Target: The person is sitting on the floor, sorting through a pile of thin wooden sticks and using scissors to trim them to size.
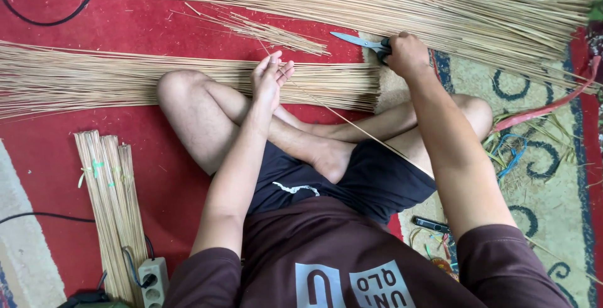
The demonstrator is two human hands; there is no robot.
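Note:
I sit cross-legged on a red carpet. My left hand (269,81) pinches one thin straw-coloured stick (352,124) that runs diagonally down across my legs. Just beyond that hand lies a wide layer of the same sticks (81,81). My right hand (407,54) grips a pair of scissors (359,42) with grey blades pointing left, beside the cut ends of that layer. A larger heap of long sticks (402,0) spreads across the far side.
Tied bundles of short sticks (110,207) lie at my left, next to a white power strip (154,281) and black cables. A small loose bunch (276,33) lies between the piles. A patterned beige rug (553,176) with scraps, coloured ties and a red strap (553,104) is at right.

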